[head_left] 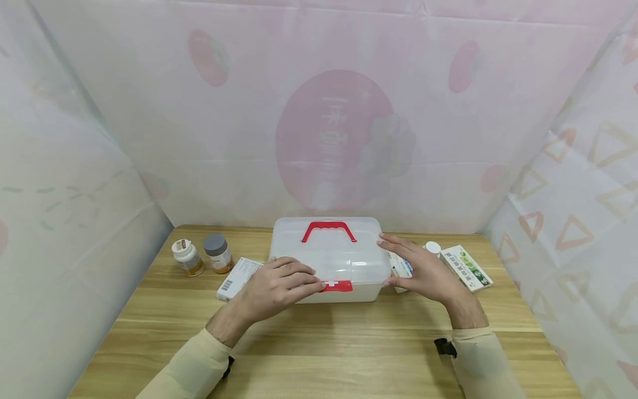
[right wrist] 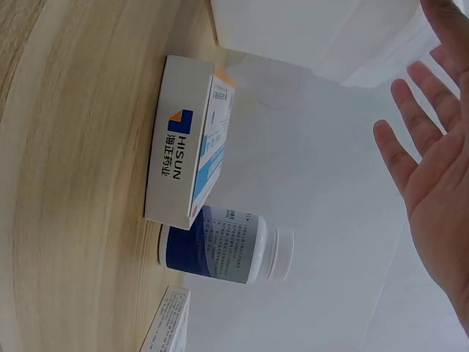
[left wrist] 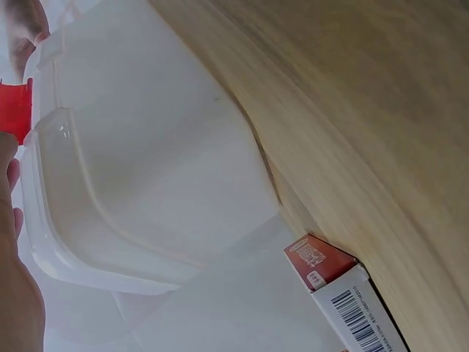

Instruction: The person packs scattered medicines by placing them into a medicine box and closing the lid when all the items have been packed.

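A translucent plastic medicine box (head_left: 326, 257) with a red carrying handle (head_left: 329, 225) and a red front latch (head_left: 341, 286) marked with a white cross stands on the table, its lid down. My left hand (head_left: 279, 284) lies over the front left of the lid, fingers extended and tips at the latch. At the box's right side is my right hand (head_left: 423, 271), its fingers spread along the edge of the lid. The right wrist view shows that hand (right wrist: 440, 161) with nothing in its palm, near the corner of the box (right wrist: 293, 29).
Left of the box stand a white-capped bottle (head_left: 188, 259) and a grey-capped bottle (head_left: 218, 255), beside a flat white carton (head_left: 236, 280). To the right are a HISUN carton (right wrist: 176, 147), a blue-and-white bottle (right wrist: 220, 246) and a green-and-white carton (head_left: 466, 269). Printed cloth walls (head_left: 239, 138) enclose the table.
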A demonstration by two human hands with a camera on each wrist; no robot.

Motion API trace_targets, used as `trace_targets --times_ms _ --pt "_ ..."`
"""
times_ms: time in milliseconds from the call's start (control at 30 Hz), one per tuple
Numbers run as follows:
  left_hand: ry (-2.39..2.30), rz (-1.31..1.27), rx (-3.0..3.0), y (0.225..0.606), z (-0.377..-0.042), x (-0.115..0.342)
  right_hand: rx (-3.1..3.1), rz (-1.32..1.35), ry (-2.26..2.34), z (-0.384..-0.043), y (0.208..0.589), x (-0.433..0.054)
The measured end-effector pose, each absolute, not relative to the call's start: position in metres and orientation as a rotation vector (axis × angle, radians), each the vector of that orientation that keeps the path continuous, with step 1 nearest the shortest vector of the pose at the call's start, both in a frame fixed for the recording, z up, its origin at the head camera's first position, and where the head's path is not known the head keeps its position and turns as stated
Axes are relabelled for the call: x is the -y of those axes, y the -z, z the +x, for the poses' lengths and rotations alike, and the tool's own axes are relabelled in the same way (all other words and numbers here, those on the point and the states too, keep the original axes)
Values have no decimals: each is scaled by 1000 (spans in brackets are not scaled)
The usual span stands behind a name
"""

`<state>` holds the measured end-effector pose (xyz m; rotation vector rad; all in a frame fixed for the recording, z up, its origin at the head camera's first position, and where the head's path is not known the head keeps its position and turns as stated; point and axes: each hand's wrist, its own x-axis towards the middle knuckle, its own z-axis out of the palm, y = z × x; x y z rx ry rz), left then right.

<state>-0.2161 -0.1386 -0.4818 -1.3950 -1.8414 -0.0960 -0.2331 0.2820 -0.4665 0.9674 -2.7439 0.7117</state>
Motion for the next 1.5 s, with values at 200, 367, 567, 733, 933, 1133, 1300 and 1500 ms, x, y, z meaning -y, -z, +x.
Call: trace_targets --times_ms 200,367,567,733,933,1133,1300,1500 --pt "48 -1394 1826 480 -215 139 2746 957 -695 -232 467 -283" --pt "72 -1374 1809 476 -214 138 2753 950 -679 -232 466 -283" --pt "142 -1333 1770 467 -216 136 2775 916 -708 -233 464 -282" --pt "137 -1341 1778 466 -217 138 2734 926 -656 -232 462 -282" --pt "172 -1317 1838 466 -217 145 2704 929 -660 -232 460 -282" --pt "245 -1287 1800 464 -223 153 2686 932 -676 -232 460 -284" --pt "302 -1251 1820 463 -228 162 2666 953 -722 -233 457 -285" --pt "455 -1166 1941 465 -235 179 2673 950 -817 -233 450 -287"
